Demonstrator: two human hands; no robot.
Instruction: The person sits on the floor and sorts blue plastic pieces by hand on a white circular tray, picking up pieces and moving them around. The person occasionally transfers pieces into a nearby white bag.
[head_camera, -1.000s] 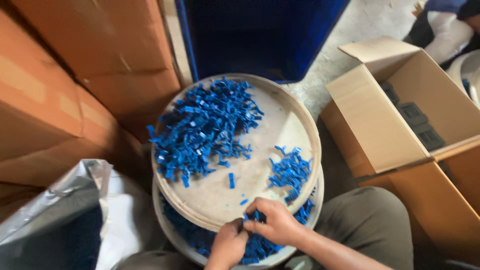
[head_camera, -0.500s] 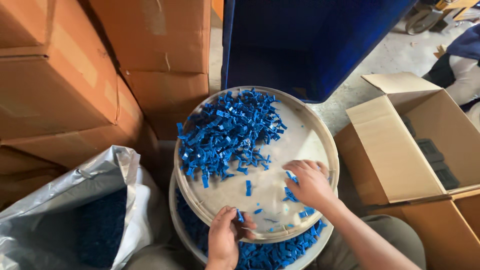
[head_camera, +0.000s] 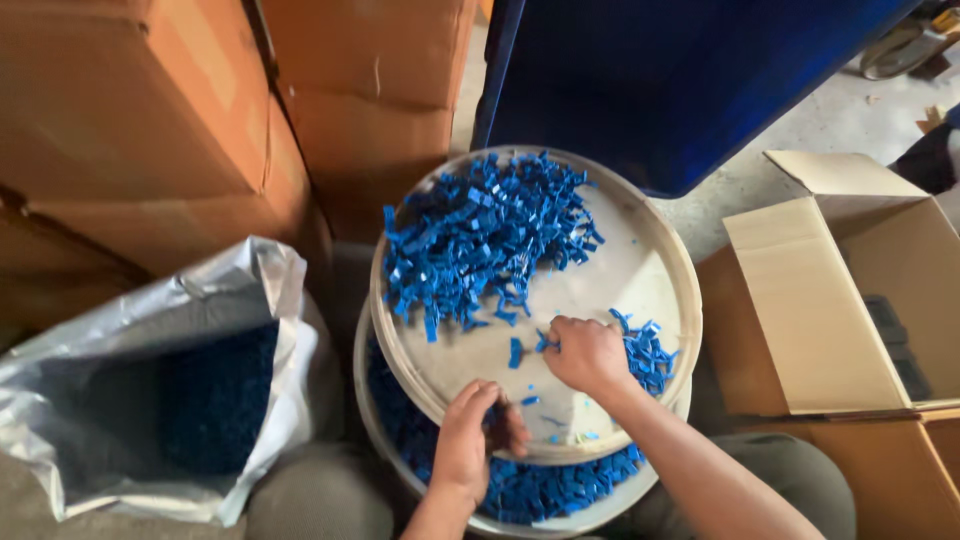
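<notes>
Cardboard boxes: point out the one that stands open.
The open cardboard box at the right edge, flaps raised, dark pieces visible inside. The closed boxes stacked at upper left show only shut faces.

Closed brown cartons (head_camera: 150, 130) are stacked well beyond the fingers, to the upper left. A silver foil bag (head_camera: 150, 400) — mouth open, dark blue contents inside — lies left of them. An open cardboard box (head_camera: 810, 310) sits right; a large blue bin (head_camera: 680, 80) stands beyond.
</notes>
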